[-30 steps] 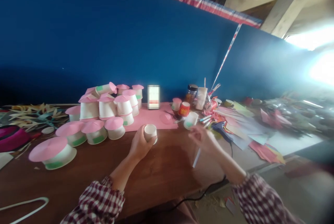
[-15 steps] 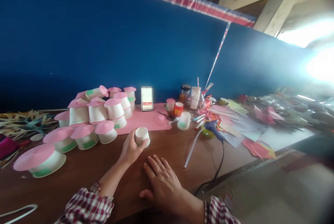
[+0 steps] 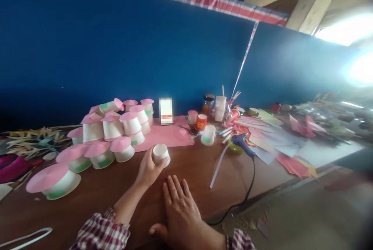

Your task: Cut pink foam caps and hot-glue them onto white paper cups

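My left hand [image 3: 150,168] is wrapped round a white paper cup [image 3: 161,152], thumb and fingers on its sides, its open mouth facing up. Flat on the brown table, palm down with fingers stretched, lies my right hand [image 3: 182,207], holding nothing. Left of the cup stand several upturned paper cups topped with pink paper discs [image 3: 122,145], some stacked and some with green patches. Behind the held cup is a sheet of pink paper [image 3: 157,139]. Another white cup with a green patch [image 3: 208,135] stands to the right.
A blue hot glue gun [image 3: 243,144] with a glue stick [image 3: 218,168] and black cord rests right of my hands. Markers [image 3: 225,135], a red cup [image 3: 201,121], a dark-lidded jar [image 3: 208,104] and paper scraps [image 3: 295,164] lie beyond. A white loop [image 3: 35,238] is at lower left.
The view has shifted slightly, so the table's things appear a little further right. My right hand's fingers have drawn closer together; my left hand keeps hold of the paper cup.
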Demonstrator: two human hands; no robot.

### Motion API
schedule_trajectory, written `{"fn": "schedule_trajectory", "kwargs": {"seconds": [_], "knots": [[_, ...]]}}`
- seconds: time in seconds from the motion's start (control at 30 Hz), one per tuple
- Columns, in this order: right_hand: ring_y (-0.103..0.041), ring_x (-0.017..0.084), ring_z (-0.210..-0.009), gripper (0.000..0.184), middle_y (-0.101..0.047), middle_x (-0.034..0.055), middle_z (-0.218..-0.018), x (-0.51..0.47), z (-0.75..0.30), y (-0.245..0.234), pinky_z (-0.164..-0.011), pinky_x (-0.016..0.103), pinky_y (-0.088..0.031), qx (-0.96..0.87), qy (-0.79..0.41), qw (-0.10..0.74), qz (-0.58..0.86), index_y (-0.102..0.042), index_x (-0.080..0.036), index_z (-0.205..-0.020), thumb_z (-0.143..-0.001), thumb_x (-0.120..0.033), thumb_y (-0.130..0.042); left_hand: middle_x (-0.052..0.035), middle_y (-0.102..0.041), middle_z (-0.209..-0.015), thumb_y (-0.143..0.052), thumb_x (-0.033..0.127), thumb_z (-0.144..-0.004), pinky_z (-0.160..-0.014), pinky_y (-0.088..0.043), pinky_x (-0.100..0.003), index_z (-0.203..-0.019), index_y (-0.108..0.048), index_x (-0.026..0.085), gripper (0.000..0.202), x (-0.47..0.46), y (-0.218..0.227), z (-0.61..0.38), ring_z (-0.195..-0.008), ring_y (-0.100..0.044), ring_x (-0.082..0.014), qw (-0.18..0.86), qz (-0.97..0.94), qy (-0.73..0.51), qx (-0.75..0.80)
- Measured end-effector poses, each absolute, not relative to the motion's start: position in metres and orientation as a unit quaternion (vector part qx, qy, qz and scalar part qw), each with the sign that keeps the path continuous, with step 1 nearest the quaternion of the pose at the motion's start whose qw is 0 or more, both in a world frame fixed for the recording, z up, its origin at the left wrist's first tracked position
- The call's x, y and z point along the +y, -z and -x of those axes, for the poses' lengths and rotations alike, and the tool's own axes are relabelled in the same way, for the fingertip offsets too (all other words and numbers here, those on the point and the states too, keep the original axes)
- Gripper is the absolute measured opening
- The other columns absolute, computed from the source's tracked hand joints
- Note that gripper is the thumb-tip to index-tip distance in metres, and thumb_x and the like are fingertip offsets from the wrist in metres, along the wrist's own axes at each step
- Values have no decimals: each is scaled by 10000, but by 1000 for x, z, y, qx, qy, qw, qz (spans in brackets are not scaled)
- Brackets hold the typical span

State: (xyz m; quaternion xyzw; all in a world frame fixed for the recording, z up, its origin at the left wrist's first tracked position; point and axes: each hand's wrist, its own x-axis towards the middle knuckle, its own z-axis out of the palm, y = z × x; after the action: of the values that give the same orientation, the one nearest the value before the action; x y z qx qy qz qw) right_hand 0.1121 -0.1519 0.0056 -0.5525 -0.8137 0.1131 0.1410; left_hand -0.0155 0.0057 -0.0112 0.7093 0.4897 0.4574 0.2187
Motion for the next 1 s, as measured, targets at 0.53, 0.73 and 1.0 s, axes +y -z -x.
{"fn": "schedule_trajectory", "kwargs": {"seconds": [0.53, 0.73, 1.0], "knots": [[-233, 317, -1379, 768, -287, 138, -1482, -156, -68, 20, -1099, 566, -224, -819, -86, 237, 515, -274, -104, -1442, -861, -586, -416, -108, -630, -1017, -630, 464, -703, -819, -493, -378, -1087, -533, 162, 497, 3, 7, 14, -933, -611, -259, 211, -710, -454, 495], [-605, 208, -1097, 307, -608, 46, -1252, -161, -44, 33, -897, 316, -509, -783, -169, 401, 445, -576, -276, -1185, -935, -351, -415, -100, -629, -1035, -635, 455, -709, -829, -483, -371, -1107, -518, 169, 503, 2, 5, 16, -939, -605, -248, 241, -703, -445, 500], [-502, 87, -442, 370, -544, -23, -533, -174, -140, -15, -480, 188, -416, -715, -196, 434, 512, -601, -177, -930, -966, -383, -296, -102, -619, -1027, -633, 418, -713, -841, -474, -374, -1105, -509, 167, 481, 4, 8, 13, -945, -593, -247, 233, -721, -453, 470]]}}
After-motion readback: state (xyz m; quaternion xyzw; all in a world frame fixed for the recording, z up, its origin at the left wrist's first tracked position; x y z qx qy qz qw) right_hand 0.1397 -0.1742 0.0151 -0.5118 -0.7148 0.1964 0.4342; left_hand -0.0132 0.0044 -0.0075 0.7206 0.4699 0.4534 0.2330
